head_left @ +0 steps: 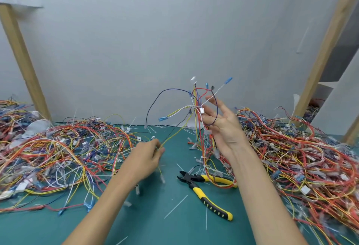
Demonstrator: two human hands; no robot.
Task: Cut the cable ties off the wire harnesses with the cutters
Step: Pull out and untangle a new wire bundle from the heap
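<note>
The left hand (pixel 147 157) pinches a yellow wire (pixel 174 133) in its grip. The right hand (pixel 219 126), fingers spread, has a thumb grip on the raised harness (pixel 196 100). The cutters (pixel 204 188) lie on the surface (pixel 174 231).

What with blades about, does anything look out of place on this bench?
The cutters lie on the mat with a red wire looped over one yellow handle; cut ties litter the mat around them.

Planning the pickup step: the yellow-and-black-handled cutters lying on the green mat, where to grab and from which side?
Likely the near handle of the yellow-and-black-handled cutters, from above on the near right: it lies bare on the green mat, handles spread, black blades pointing left. Red wires loop over the far handle.
</note>
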